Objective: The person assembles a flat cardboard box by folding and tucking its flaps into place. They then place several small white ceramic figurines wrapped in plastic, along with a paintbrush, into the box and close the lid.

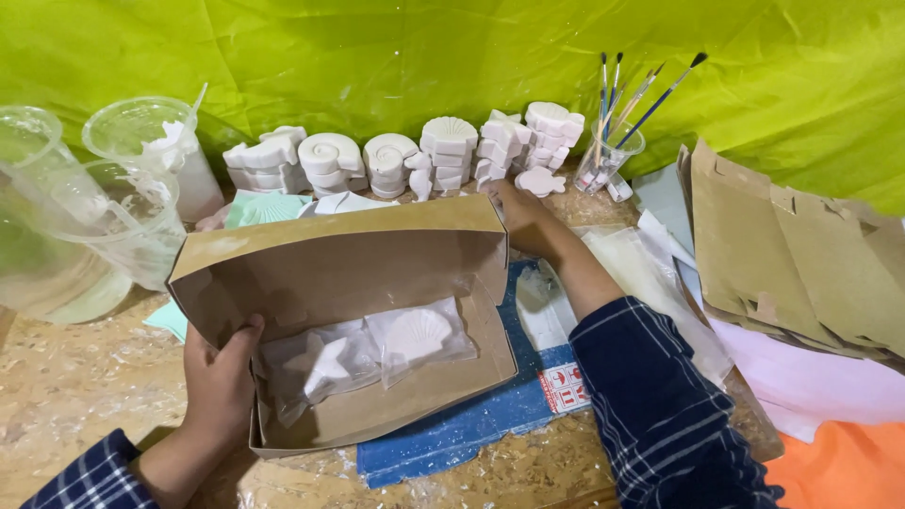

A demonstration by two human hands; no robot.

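My left hand (219,380) grips the near left wall of an open brown cardboard box (311,273) with its lid raised. Inside lie two clear bags, one with a white plaster scallop shell (418,334) and one with a white starfish-like cast (325,366). My right hand (521,215) reaches past the box's far right corner toward a row of stacked white plaster sea-shape casts (443,151). It is nearest a flat turtle-like cast (540,181); its fingers are partly hidden behind the lid.
Clear plastic cups (85,217) stand at the left. A small cup of paintbrushes (608,151) stands beyond the right hand. Flattened cardboard blanks (792,254), pink and orange sheets lie at the right. A blue board (471,415) lies under the box. Green cloth hangs behind.
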